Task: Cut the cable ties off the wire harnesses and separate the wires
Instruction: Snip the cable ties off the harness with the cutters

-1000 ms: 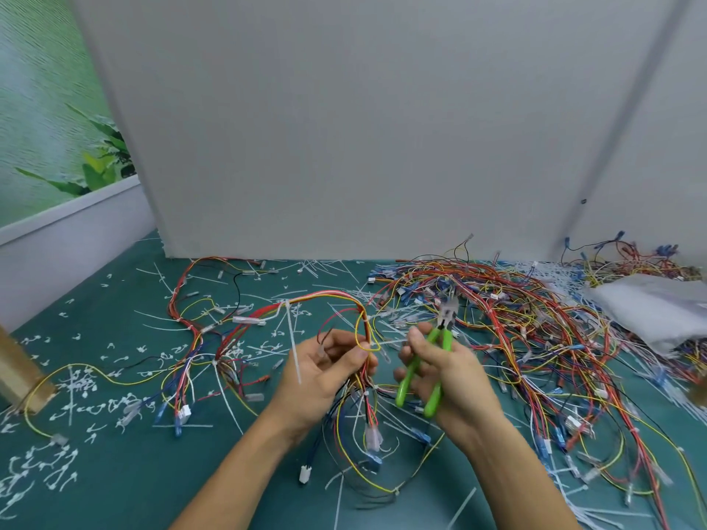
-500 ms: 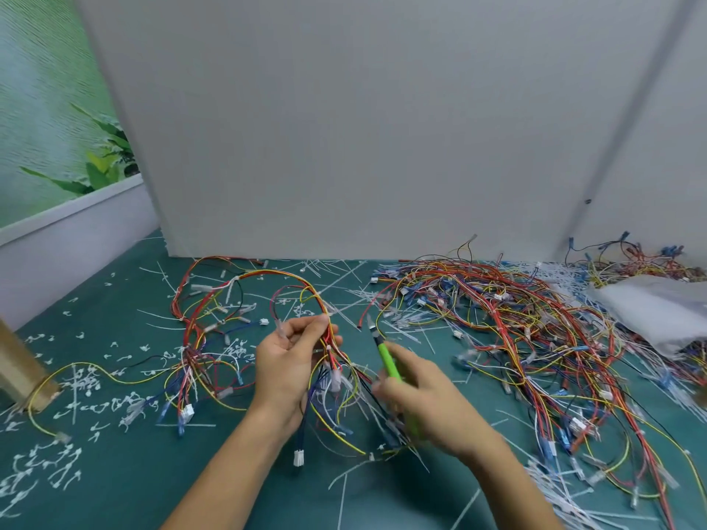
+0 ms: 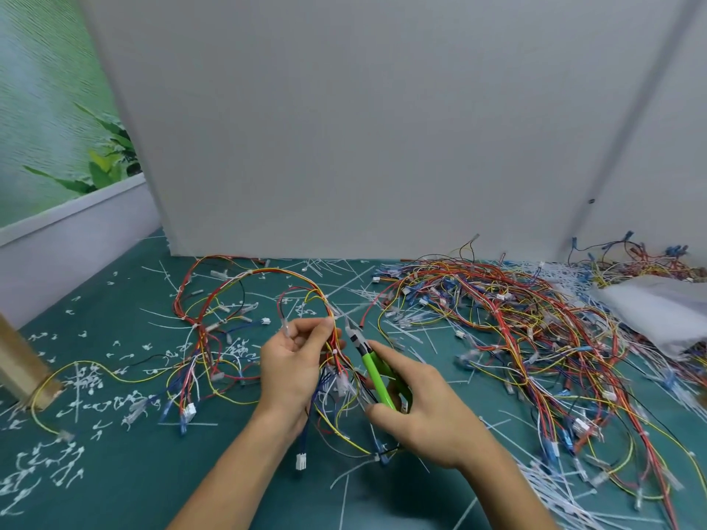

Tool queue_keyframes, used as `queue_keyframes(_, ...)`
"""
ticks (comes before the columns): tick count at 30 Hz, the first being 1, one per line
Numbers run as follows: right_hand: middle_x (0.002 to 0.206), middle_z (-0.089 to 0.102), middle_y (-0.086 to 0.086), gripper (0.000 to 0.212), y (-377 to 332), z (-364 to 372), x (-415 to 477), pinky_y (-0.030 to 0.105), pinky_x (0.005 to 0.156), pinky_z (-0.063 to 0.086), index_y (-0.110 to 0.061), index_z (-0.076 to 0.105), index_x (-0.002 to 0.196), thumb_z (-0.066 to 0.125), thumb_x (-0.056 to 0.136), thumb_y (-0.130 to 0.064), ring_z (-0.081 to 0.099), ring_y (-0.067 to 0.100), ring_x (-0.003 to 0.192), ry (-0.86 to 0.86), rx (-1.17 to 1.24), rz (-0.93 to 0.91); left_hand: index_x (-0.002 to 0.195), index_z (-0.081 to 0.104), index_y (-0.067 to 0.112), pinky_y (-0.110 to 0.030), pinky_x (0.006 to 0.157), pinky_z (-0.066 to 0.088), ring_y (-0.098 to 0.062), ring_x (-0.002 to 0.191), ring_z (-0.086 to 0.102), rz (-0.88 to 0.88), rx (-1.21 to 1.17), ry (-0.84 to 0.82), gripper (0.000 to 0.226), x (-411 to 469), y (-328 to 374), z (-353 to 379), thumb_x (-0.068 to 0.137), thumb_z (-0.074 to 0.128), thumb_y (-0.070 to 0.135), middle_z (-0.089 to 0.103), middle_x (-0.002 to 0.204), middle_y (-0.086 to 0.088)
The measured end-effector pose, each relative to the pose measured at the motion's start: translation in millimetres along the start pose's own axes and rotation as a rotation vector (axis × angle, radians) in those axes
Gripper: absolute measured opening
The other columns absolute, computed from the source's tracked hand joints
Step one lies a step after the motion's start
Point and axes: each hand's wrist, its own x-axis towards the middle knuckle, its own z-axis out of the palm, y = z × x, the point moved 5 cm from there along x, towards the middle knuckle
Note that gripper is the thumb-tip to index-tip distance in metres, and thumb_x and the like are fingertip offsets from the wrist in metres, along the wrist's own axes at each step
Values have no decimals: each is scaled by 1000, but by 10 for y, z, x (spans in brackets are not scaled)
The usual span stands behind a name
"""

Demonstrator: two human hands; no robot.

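My left hand (image 3: 292, 363) pinches a wire harness (image 3: 267, 279) of red, yellow and orange wires that loops up over the green mat. A white cable tie (image 3: 334, 351) sits on the bundle just right of my fingers. My right hand (image 3: 415, 405) grips green-handled cutters (image 3: 373, 371), their metal jaws pointing up-left, close beside the harness near the tie. More harness wires and white connectors hang below my left hand.
A big tangle of wire harnesses (image 3: 516, 327) covers the mat on the right, beside a white plastic bag (image 3: 658, 311). Cut cable-tie pieces (image 3: 76, 407) litter the left side. A cardboard piece (image 3: 23, 361) stands at the left edge. A grey wall panel (image 3: 344, 128) closes the back.
My left hand has shifted its hold along the harness and the loop has swung left. My right hand has turned the cutters and brought their jaws up to the bundle.
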Motion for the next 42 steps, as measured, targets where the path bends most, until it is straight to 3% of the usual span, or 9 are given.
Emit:
queue_keyframes(3,85,61,-9,68,5,32,10,21,67,47,-44,51,140,64,74,-35,51,11,67,-9,-8,-17,90,67,5,-20,59,55,-12,66,71,21,40,13,8,3,10,-12,88,72,11,74,72,-6)
queue_keyframes(8,99,67,-2,52,43,43,35,28,84,50,-71,40,121,62,76,-55,63,19,87,15,21,-35,91,68,3,-18,62,55,-13,69,72,69,66,-8,8,-23,38,4,88,73,8,76,77,-9)
queue_keyframes(13,104,70,-4,71,84,73,34,27,89,51,-46,47,143,61,76,-60,65,17,93,1,29,-32,90,68,5,-17,63,54,-10,70,71,91,97,-8,8,-29,54,4,87,74,10,75,75,-4)
queue_keyframes(18,106,70,-10,77,113,85,40,20,90,50,-40,45,148,59,76,-61,65,9,98,-10,37,-6,87,70,7,-18,66,55,-10,73,71,124,127,-31,5,-40,79,11,87,74,10,76,78,-4)
queue_keyframes(25,91,65,1,55,126,149,55,46,80,53,-39,50,141,54,87,-42,57,29,80,-43,132,17,85,71,8,-17,61,54,-10,69,70,164,154,-68,3,-49,93,22,86,74,6,75,76,-5)
queue_keyframes(31,78,48,13,38,87,178,62,38,61,39,-30,60,119,59,86,-49,42,19,66,-82,313,40,79,74,13,-25,60,58,-23,69,73,177,154,-98,10,-45,89,28,86,74,5,75,76,-12)
queue_keyframes(35,75,54,3,18,40,171,47,23,56,45,-30,62,104,60,93,-45,50,10,56,-123,398,45,78,76,14,-27,61,58,-24,70,73,177,175,-129,11,-33,75,37,85,75,7,75,77,-13)
queue_keyframes(38,86,62,18,27,29,156,46,38,56,50,-20,61,107,60,94,-44,57,19,65,-127,460,89,79,77,19,-33,67,60,-27,72,72,185,204,-149,12,-27,72,33,85,76,9,75,78,-13)
queue_keyframes(42,94,67,2,32,10,164,27,48,63,59,-18,61,115,59,93,-41,65,21,82,-150,571,154,79,77,18,-29,67,59,-24,69,71,192,233,-189,9,-38,89,35,83,77,11,75,77,-11)
